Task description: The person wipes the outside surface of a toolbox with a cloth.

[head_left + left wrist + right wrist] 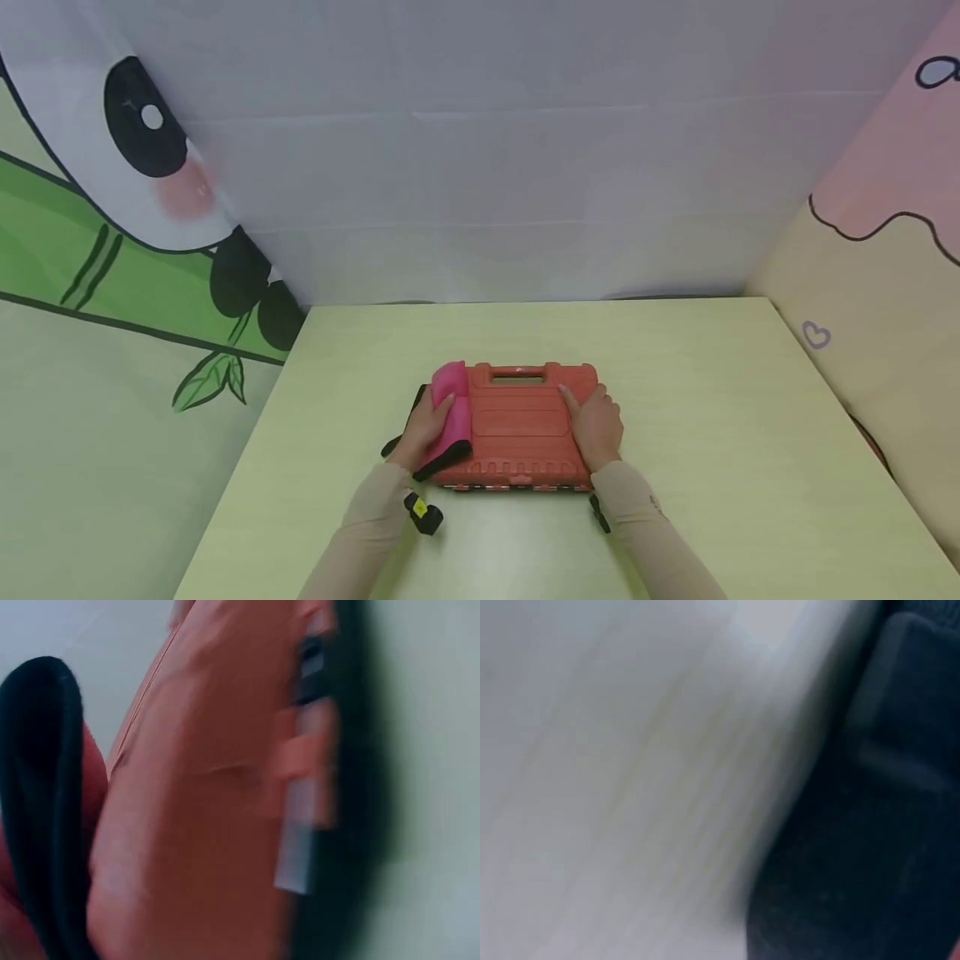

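A red plastic carrying case [519, 421] with a handle slot along its far edge is held between my two hands at the middle of the table. Over its left end lies a folded pink fabric piece with black edging [453, 417]. My left hand [426, 427] grips that fabric and the case's left side, thumb on top. On the right side, my right hand [597, 425] grips the case, its thumb lying on the upper face. Up close in the left wrist view are the case [202, 802] and the black edging [45, 787]. A dark, blurred surface fills the right wrist view's right side.
The pale wooden table [750, 467] extends around the case on every side. A plain pale wall hanging [510, 167] stands behind it, with printed cartoon panels at left and right. A small black device [424, 515] is at the left wrist.
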Available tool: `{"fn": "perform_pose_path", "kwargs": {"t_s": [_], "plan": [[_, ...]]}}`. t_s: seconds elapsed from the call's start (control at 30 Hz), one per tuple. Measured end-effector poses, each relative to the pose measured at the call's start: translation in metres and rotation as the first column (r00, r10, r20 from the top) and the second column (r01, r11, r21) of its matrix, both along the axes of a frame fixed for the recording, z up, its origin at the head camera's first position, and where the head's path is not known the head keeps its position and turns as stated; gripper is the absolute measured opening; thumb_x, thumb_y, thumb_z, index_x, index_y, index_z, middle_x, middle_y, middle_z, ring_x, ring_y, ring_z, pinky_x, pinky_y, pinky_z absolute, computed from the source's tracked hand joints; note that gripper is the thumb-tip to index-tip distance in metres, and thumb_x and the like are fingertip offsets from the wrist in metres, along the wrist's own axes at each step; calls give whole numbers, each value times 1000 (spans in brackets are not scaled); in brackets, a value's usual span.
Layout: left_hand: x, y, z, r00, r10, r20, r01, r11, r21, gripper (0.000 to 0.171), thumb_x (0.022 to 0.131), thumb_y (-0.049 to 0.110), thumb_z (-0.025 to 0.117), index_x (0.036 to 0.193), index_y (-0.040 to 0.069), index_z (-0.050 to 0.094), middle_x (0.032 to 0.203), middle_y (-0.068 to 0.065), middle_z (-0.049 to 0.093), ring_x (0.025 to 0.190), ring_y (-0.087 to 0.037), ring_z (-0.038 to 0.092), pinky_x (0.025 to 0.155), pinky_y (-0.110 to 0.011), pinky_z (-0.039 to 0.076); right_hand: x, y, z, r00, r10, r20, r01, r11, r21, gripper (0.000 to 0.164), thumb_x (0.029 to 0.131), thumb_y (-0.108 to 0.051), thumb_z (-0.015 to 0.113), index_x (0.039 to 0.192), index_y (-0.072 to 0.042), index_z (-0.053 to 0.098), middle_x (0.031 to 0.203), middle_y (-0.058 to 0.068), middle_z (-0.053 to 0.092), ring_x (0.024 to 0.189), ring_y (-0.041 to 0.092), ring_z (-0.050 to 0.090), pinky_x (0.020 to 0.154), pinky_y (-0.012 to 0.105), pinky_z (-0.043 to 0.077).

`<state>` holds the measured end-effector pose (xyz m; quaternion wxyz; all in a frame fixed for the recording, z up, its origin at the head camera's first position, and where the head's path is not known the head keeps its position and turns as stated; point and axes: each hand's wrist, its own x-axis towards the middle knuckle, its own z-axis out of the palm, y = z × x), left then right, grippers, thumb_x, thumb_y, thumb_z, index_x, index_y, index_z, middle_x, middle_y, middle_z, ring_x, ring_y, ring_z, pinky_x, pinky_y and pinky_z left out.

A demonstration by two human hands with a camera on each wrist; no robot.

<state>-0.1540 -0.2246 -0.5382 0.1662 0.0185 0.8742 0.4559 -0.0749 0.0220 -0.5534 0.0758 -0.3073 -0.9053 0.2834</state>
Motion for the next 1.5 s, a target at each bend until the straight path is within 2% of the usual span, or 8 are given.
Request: {"fn": "perform_pose_path", "kwargs": {"t_s": [0.27,0.3,0.33,0.47,0.53,0.63,1.0,1.5], "plan": [[-44,15,7,998,26,63,-26,1000,-1,51,98,33,41,131,-4,34,112,-20,50,98,-28,48,88,-40,43,-4,2,-2,1000,9,-2,-9,1000,0,80,86,-62,44,119,10,43,98,28,59,91,41,58,67,51,51],[-50,15,4,998,25,55,-25,1000,-2,51,97,36,42,130,-4,36,111,-20,51,97,-28,49,88,-41,43,-4,2,-3,1000,10,0,-10,1000,0,80,87,-63,44,119,10,43,97,28,59,91,41,58,67,51,51],[-61,13,-12,1000,6,-3,-6,1000,21,53,95,42,43,127,-1,40,106,-16,53,92,-24,50,83,-36,45,-4,1,-2,1000,9,4,-9,1000,1,80,87,-63,44,119,11,43,98,28,59,92,41,58,67,51,51],[-68,15,-18,997,-17,-69,16,1000,-20,56,95,44,43,126,-2,41,105,-17,55,90,-25,51,83,-39,45,-3,-1,2,1000,0,26,0,1000,0,79,88,-60,44,120,11,41,100,28,58,92,40,57,67,50,51],[-64,16,-15,997,-22,-80,21,1000,-15,55,96,42,42,128,-3,40,105,-18,55,91,-25,51,84,-38,44,-2,-2,4,999,-11,32,11,1000,3,76,88,-59,45,118,12,40,99,28,57,90,39,57,65,50,51],[-49,18,5,999,-10,-36,9,1000,-19,52,98,33,40,132,-5,34,111,-21,52,96,-28,49,89,-41,42,-3,-4,6,999,-24,34,24,1000,5,74,89,-58,45,114,11,40,97,27,55,88,38,56,64,48,51],[-23,5,1,1000,-11,8,11,999,39,53,98,36,41,136,1,29,111,-17,52,96,-25,50,85,-37,44,-3,-5,2,999,-35,6,35,999,14,74,89,-57,46,114,12,40,98,26,52,92,37,53,66,48,51],[43,-22,-14,999,51,-16,-49,989,138,63,97,42,40,145,6,21,119,-17,51,96,-23,51,81,-34,44,-3,-5,-5,1000,-22,-22,23,998,56,69,91,-55,44,112,11,40,96,25,50,90,38,52,64,49,50]]}}
